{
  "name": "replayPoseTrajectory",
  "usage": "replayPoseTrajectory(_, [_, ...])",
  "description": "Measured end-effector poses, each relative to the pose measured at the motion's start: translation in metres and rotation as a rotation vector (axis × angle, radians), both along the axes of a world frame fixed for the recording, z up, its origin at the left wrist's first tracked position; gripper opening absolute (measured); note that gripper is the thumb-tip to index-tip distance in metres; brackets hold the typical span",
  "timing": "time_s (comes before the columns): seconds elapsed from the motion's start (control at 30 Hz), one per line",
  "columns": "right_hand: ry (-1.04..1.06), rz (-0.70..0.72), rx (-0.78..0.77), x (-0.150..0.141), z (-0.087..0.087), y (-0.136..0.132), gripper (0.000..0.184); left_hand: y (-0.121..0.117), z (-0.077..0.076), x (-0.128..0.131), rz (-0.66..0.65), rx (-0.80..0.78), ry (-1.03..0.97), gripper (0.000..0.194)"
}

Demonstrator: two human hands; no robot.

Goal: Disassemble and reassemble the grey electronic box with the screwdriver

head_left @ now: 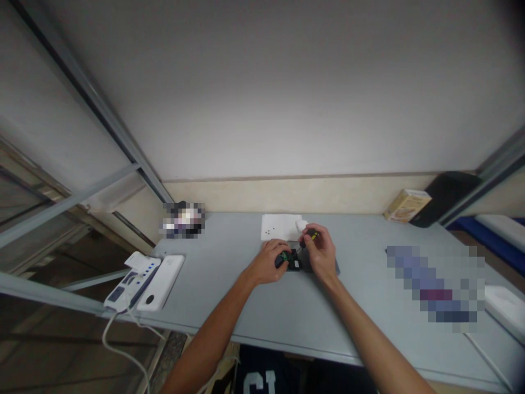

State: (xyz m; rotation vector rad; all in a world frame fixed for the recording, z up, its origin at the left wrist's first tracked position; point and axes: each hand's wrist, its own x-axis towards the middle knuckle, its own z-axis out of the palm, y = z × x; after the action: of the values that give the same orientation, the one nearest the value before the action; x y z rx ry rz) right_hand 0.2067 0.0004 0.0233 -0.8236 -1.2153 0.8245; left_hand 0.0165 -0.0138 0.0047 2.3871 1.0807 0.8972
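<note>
My left hand [275, 261] is closed around a small black device with a green circuit board [284, 256] showing; its exact kind is unclear. Beside it, a flat black piece with a white label [296, 264] lies on the table. In my right hand [321, 253] is a screwdriver [310, 236] with a black and yellow handle, its tip angled down towards the black parts. Behind the hands lies a white sheet of paper [276, 223] with several small dark bits, perhaps screws, on it. A small white rounded object [301, 225] sits near the screwdriver.
On the grey table [229, 295], a power strip [133, 284] with cables and a white power bank-like slab [162, 283] are at the left. Blurred items stand at the back left and lie at the right. A yellow box [407, 206] leans at the back right.
</note>
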Motion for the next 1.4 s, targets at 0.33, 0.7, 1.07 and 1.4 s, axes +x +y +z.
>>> replayPoseTrajectory(0.33, [-0.031,-0.041,0.026,-0.0027,0.0007,-0.0026,0.016,-0.0001,0.0035,0.0012,-0.009,-0.005,0.049,0.029])
replayPoseTrajectory(0.7, [-0.072,-0.092,0.049,-0.001,-0.0001,-0.002,0.018,0.0009,0.0015,0.0004,-0.006,-0.003,0.046,0.029])
replayPoseTrajectory(1.07, [-0.031,-0.073,0.052,-0.0018,0.0003,-0.002,0.017,-0.0004,0.0061,-0.0003,-0.031,-0.023,0.033,0.035])
replayPoseTrajectory(1.4, [-0.055,-0.064,0.058,0.0002,-0.0028,-0.0001,0.018,0.0018,0.0016,0.0002,-0.034,-0.022,0.028,0.035])
